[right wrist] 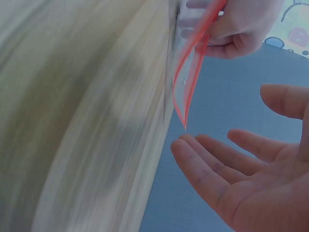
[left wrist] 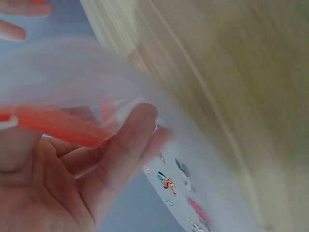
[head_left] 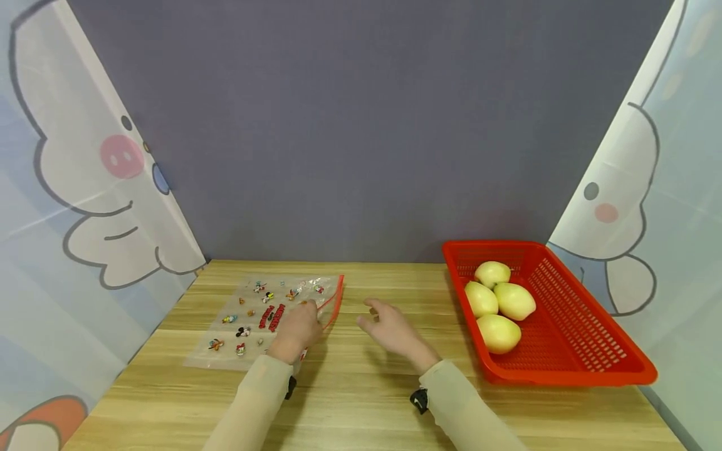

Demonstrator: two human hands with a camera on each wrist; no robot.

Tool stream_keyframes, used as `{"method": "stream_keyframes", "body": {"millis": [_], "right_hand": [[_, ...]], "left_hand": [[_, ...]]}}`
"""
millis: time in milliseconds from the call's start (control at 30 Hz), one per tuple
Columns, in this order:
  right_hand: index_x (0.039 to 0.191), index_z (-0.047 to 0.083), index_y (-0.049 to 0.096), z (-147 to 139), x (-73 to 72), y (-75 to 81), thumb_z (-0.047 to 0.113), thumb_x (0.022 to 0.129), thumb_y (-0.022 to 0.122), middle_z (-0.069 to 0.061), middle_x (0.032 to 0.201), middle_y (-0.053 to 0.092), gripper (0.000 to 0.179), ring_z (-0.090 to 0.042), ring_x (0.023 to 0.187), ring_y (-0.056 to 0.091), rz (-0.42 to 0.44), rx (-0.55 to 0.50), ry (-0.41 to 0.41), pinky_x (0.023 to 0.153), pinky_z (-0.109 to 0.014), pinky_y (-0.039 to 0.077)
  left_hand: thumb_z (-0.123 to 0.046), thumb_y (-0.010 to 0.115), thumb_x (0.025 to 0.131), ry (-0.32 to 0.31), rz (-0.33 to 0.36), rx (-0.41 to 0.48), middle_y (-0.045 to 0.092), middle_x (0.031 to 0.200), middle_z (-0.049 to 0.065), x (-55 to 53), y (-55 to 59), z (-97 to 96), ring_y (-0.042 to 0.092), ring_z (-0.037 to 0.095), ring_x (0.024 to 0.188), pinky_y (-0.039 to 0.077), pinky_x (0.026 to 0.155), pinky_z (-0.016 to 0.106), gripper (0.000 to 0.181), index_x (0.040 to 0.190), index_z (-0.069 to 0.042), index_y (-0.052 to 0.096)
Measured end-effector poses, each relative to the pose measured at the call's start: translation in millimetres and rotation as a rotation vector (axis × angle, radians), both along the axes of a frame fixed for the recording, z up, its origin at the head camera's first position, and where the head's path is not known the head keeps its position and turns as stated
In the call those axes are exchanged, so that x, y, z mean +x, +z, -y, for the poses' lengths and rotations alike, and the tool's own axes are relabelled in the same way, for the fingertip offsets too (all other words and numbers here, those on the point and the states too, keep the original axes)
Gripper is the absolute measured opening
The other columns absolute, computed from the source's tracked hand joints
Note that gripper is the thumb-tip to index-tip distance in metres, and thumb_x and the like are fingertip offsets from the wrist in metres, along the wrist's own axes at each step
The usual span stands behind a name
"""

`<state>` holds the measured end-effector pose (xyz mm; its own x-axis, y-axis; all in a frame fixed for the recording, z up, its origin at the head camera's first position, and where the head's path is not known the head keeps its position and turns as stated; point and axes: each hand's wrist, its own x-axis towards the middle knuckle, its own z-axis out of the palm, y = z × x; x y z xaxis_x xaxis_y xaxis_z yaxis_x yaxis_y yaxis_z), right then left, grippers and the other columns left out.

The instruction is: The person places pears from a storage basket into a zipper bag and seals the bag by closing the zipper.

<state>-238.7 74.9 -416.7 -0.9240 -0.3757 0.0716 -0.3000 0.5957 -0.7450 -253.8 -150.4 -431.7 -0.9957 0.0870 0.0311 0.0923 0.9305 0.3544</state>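
A clear zip bag (head_left: 256, 322) with small cartoon figures and red lettering lies flat on the left of the table. Its mouth, edged by a red zip strip (head_left: 340, 294), faces right. My left hand (head_left: 297, 329) pinches the bag at this edge and lifts one layer, so the mouth gapes, as the right wrist view shows. Seen from the left wrist, the fingers (left wrist: 128, 140) are bent at the red strip (left wrist: 63, 126). My right hand (head_left: 392, 331) hovers right of the mouth, fingers spread and holding nothing; its fingertips (right wrist: 181, 147) come close to the strip's corner.
At the right stands a red plastic basket (head_left: 575, 378) with several pale yellow fruits (head_left: 514, 300) gathered on its left side. The wooden table (head_left: 361, 401) ends at a grey back panel (head_left: 350, 138). Cartoon-print curtains (head_left: 56, 313) hang at both sides.
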Motion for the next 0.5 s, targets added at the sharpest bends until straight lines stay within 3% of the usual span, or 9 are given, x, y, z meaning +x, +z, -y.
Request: {"method": "stream_keyframes", "body": {"millis": [100,200,500], "right_hand": [[0.147,0.003,0.049,3,0.2,-2.4,0.037,0.102,0.059,-0.024,0.136,0.059,0.057,-0.038,0.118,0.061,0.005,-0.009,-0.016,0.097,-0.056,0.051],[0.145,0.001,0.052,6,0.0,-4.4,0.037,0.101,0.060,-0.021,0.131,0.062,0.056,-0.036,0.114,0.063,0.008,-0.016,-0.039,0.095,-0.054,0.052],[0.134,-0.006,0.060,13,-0.8,-6.5,0.031,0.098,0.065,-0.019,0.115,0.070,0.052,-0.025,0.091,0.070,0.023,-0.087,-0.098,0.086,-0.047,0.056]], "left_hand": [[0.003,0.061,0.089,-0.001,0.028,0.091,0.056,0.070,0.008,1.9,0.4,-1.8,0.051,0.019,0.053,0.044,0.047,0.030,0.031,0.119,0.012,0.059],[0.001,0.058,0.093,0.007,0.046,0.154,0.057,0.073,0.008,3.6,0.9,-3.7,0.050,0.018,0.054,0.042,0.047,0.028,0.027,0.118,0.009,0.059],[0.002,0.058,0.090,0.011,0.058,0.294,0.061,0.078,0.009,9.1,5.3,-11.6,0.053,0.018,0.054,0.044,0.044,0.028,0.031,0.121,0.005,0.059]]}}
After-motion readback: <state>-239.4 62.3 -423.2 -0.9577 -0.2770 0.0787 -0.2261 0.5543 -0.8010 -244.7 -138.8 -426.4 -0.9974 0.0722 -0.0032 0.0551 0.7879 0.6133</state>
